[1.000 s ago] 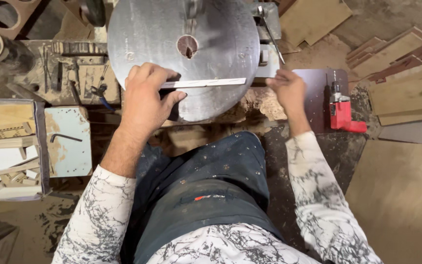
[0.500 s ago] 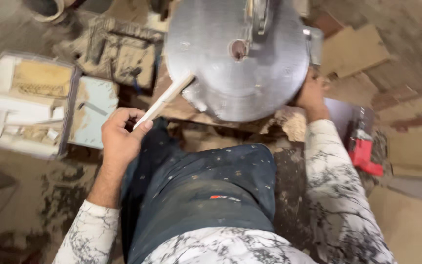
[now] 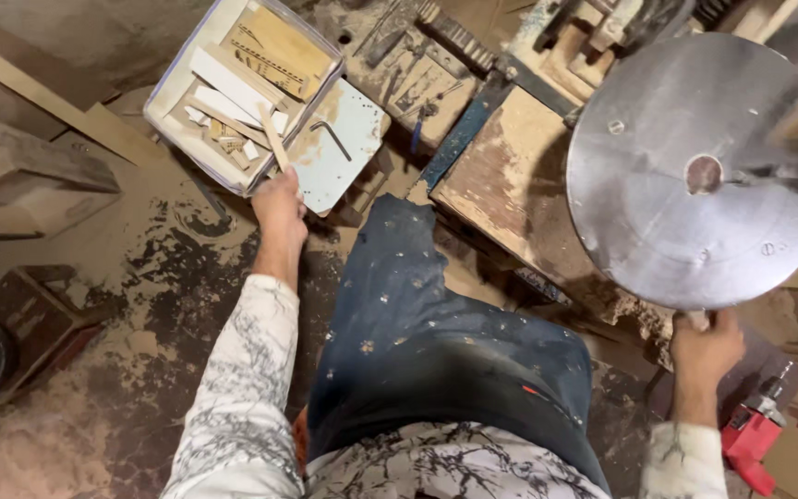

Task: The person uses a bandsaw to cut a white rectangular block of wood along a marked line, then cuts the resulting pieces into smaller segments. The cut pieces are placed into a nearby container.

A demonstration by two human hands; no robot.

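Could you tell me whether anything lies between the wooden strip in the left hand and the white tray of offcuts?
Nothing visible does: the left hand holds the thin pale wooden strip already over the white tray's rim, above other offcuts.

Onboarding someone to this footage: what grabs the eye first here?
The big round metal disc at upper right stands out most, shiny against the dusty workshop. Next, the left hand stretched to the upper left, holding a thin wooden strip over a tray of wood offcuts. The right hand sits just under the disc's lower edge, with a red power tool on the floor beside it.
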